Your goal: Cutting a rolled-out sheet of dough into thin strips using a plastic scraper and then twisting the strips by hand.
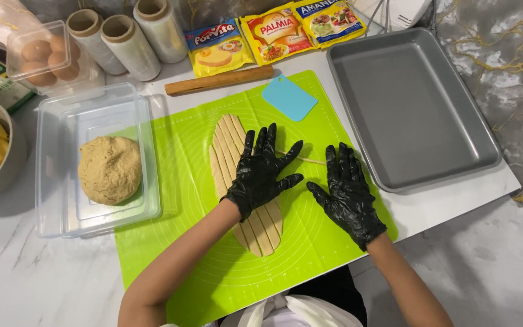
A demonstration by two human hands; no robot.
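Note:
A flat oval of tan dough, cut lengthwise into several strips, lies on a green silicone mat. My left hand, in a black glove, rests flat on the oval's right side with fingers spread. My right hand, also gloved in black, lies flat on the mat a little to the right. A thin dough strand runs between the two hands, and both hands seem to press on it. Neither hand grips anything.
A clear plastic box at left holds a dough ball. A grey metal tray sits at right. A blue scraper, a wooden rolling pin, three sachets, film rolls, an egg box and a bowl of yellow fat line the back.

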